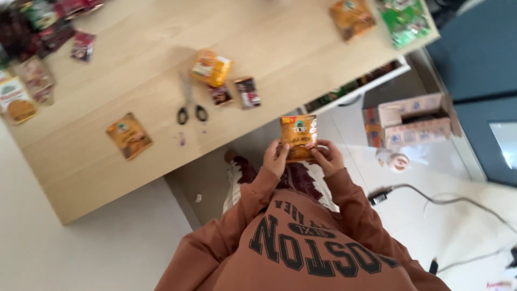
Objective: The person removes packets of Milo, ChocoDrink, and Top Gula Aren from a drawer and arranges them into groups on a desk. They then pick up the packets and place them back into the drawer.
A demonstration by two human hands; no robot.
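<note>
Rust-brown sleeves frame our orange sachet [298, 138], held above the floor beside the counter [161, 145]. Left hand [276, 158] and right hand [327, 156] pinch its lower corners. It looks light, crinkly and probably slippery, best gripped by the edges. Scissors [189, 105] lie nearby.

Two hands show at mid-frame, the left hand [276, 157] and the right hand [327, 157], sharing one orange sachet [298, 138]. On the wooden table [97, 172] lie three more flat orange sachets: lower left [128, 135], far left edge [16, 102] and top right [352, 18]. One plump orange pouch [210, 67], two small dark sachets [235, 94] and one pair of scissors [189, 105] sit centre. One green packet [404, 20] lies upper right (the upper-left heap is too jumbled to count). One cardboard box [412, 119] stands at right.
</note>
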